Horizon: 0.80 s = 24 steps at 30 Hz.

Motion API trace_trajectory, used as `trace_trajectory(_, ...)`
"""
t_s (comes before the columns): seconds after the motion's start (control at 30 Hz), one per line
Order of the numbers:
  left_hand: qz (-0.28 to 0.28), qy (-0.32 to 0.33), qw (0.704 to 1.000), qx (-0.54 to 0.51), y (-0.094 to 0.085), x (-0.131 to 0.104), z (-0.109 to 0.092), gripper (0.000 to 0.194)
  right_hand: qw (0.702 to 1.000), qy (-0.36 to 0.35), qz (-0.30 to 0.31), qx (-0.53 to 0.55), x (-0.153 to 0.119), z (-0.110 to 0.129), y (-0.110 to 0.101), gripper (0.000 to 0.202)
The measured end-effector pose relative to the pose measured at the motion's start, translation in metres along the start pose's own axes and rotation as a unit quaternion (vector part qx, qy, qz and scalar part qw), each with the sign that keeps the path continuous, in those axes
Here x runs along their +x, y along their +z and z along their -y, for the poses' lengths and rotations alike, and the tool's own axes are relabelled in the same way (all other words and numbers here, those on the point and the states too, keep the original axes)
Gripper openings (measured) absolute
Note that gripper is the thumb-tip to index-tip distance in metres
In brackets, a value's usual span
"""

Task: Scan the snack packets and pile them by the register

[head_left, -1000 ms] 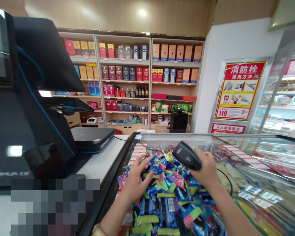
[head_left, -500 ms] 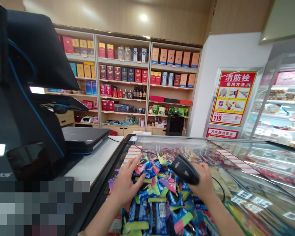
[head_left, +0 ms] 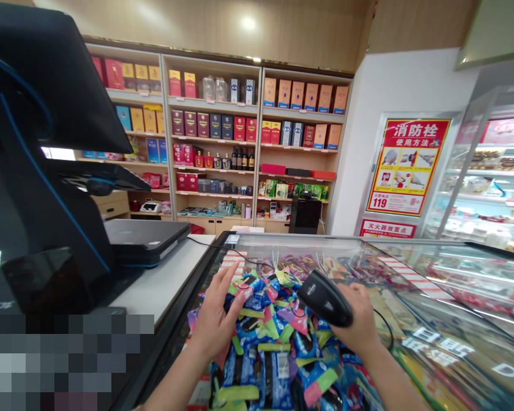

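My right hand (head_left: 360,319) is closed around the handle of a black barcode scanner (head_left: 325,298), holding it above a heap of packets. A dark cable runs from under this hand. My left hand (head_left: 218,314) lies over the left side of the heap, fingers stretched out and thumb apart, with nothing gripped. Beneath both hands are many small blue wrapped snack packets (head_left: 278,371) with green and pink strips, some showing a printed barcode. Whether the left fingers touch the packets I cannot tell.
A glass-topped freezer (head_left: 415,319) stretches to the right. On the left stand a black checkout terminal (head_left: 47,171) and a flat dark device (head_left: 148,237) on a white counter (head_left: 154,285). Shelves of boxes and bottles (head_left: 216,137) line the back wall, beside a red sign (head_left: 409,165).
My left hand has shifted slightly left and up, its fingers tilting upward. The scanner in my right hand has moved a little to the right. The packets look unchanged.
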State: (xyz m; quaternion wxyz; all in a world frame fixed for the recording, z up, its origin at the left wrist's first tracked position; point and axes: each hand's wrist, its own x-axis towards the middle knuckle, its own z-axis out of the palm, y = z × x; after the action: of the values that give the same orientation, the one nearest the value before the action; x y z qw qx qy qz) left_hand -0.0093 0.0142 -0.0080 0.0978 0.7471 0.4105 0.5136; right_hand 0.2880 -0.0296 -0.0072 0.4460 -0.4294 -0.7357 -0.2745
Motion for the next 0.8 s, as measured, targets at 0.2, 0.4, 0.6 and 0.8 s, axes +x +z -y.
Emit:
trace_trajectory(0.2,0.02,0.002,1.0,0.009,0.004,0.0,0.003,0.042,1.0,0.004,0.014,0.004,-0.001,0.002,0.004,0.011)
trace_trajectory(0.4,0.046,-0.005,0.999,0.007,0.006,0.001,0.005,0.037,0.999,0.005,0.041,0.012,-0.003,0.003,0.007,0.011)
trace_trajectory(0.6,-0.097,-0.139,0.97,-0.176,0.001,0.004,-0.006,0.031,0.999,-0.01,0.039,0.019,-0.001,0.006,0.004,0.015)
trace_trajectory(0.8,-0.228,-0.355,0.77,-0.478,-0.005,0.016,-0.006,0.027,0.998,-0.035,0.017,0.051,0.001,0.012,0.001,0.01)
